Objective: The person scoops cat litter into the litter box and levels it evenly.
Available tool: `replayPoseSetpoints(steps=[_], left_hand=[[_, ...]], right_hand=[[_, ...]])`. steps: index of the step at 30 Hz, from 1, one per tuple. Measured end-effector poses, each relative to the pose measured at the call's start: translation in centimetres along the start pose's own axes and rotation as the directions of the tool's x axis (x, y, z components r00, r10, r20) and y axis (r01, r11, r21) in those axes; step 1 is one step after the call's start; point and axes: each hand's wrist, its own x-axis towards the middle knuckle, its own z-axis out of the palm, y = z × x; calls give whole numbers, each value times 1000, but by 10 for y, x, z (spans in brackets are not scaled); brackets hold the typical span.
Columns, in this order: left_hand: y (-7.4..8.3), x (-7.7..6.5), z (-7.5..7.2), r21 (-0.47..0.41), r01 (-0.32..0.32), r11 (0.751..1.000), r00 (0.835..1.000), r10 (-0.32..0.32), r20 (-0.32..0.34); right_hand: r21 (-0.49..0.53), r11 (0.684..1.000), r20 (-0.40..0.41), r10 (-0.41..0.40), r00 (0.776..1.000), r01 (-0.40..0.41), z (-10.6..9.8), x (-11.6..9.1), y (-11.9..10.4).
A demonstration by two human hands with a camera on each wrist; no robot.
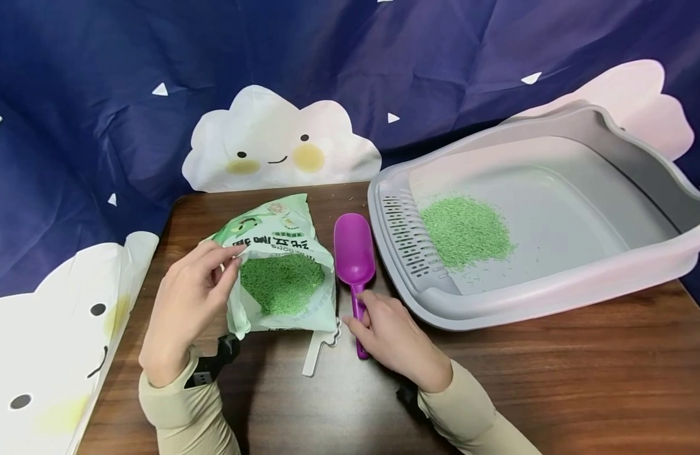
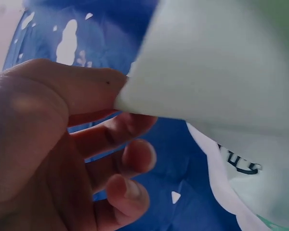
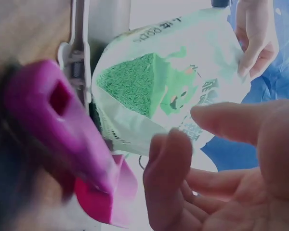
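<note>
My left hand (image 1: 191, 294) pinches the upper left edge of an opened pale green bag (image 1: 290, 221) between thumb and index finger. Green pellets (image 1: 282, 284) show through the bag's mouth. The left wrist view has the pinched corner up close. A purple scoop (image 1: 354, 249) lies on the table right of the bag, its bowl pointing away from me. Over its handle hovers my right hand (image 1: 392, 332). From the right wrist, the thumb and index finger (image 3: 171, 159) are apart, with the scoop's handle (image 3: 58, 120) outside them.
A large grey litter tray (image 1: 498, 311) stands at the right, with a heap of green pellets (image 1: 466, 230) at its left end. Between bag and scoop lies a white clip-like strip (image 1: 313, 354). A dark blue cloth (image 1: 338, 50) with clouds hangs behind the wooden table (image 1: 469, 392).
</note>
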Motion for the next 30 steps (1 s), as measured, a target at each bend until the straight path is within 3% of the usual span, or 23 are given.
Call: replayPoseSetpoints(steps=[3, 7, 14, 18, 22, 27, 30], left_hand=[[-1, -4, 5, 23, -23, 999, 1000, 23, -11], [-2, -12, 11, 58, -36, 998, 999, 37, -5], [0, -39, 16, 131, 16, 991, 999, -21, 41], [5, -53, 18, 163, 42, 986, 998, -51, 48], [7, -65, 17, 190, 42, 981, 996, -57, 75], [2, -82, 13, 227, 33, 973, 992, -59, 109], [-3, -91, 13, 244, -3, 970, 992, -27, 123]], right_hand=[[-39, 997, -103, -69, 992, 66, 0, 11, -3], [-63, 996, -167, -71, 983, 61, 1, 26, -7], [-86, 996, -161, -20, 987, 7, 8, 52, -13], [-90, 995, -182, -49, 982, 33, 11, 62, -14], [-119, 991, -202, -90, 975, 66, 11, 68, -10], [-102, 995, -207, -44, 977, 24, 7, 74, -3], [-88, 996, -209, -27, 978, 9, 5, 78, 0]])
